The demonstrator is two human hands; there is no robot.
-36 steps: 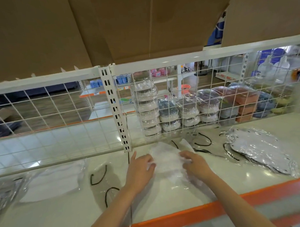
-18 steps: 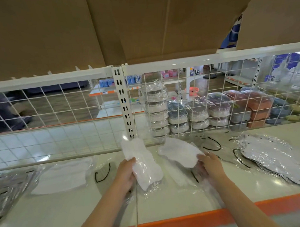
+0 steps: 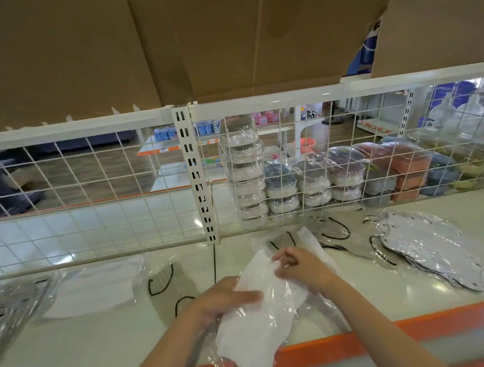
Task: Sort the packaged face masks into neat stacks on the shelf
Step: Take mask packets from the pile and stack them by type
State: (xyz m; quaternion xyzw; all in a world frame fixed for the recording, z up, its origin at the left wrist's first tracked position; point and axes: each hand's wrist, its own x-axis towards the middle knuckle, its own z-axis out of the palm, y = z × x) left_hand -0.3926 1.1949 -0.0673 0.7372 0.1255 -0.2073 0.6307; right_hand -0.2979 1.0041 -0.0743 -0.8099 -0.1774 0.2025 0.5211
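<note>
Head view, left to right across a white shelf (image 3: 376, 294) with an orange front edge. At far left, a crinkled stack of clear-wrapped masks (image 3: 12, 304) lies partly out of frame; just beside it rests a white packaged mask (image 3: 93, 290) with black ear loops (image 3: 162, 279) showing to its right. Centre: the left hand (image 3: 225, 299) has its grip clamped on a white packaged face mask (image 3: 262, 314), thumb across the top of the wrapper and fingers beneath, so that the package is tilted and its lower end overhangs the shelf's front edge. The right hand (image 3: 301, 269) pinches the upper edge of the same wrapper between curled fingertips. Behind the hands another white packaged mask (image 3: 311, 241) lies flat on the shelf, with loose black loops around it. At right, well apart from the hands, a flat pile of silvery wrapped masks (image 3: 430, 253) rests on the shelf. Along the back stands a white wire grid (image 3: 98, 188) with a slotted upright post (image 3: 197, 179); stacked wrapped containers (image 3: 312, 178) show through it. Brown cardboard (image 3: 175, 48) fills the top.
</note>
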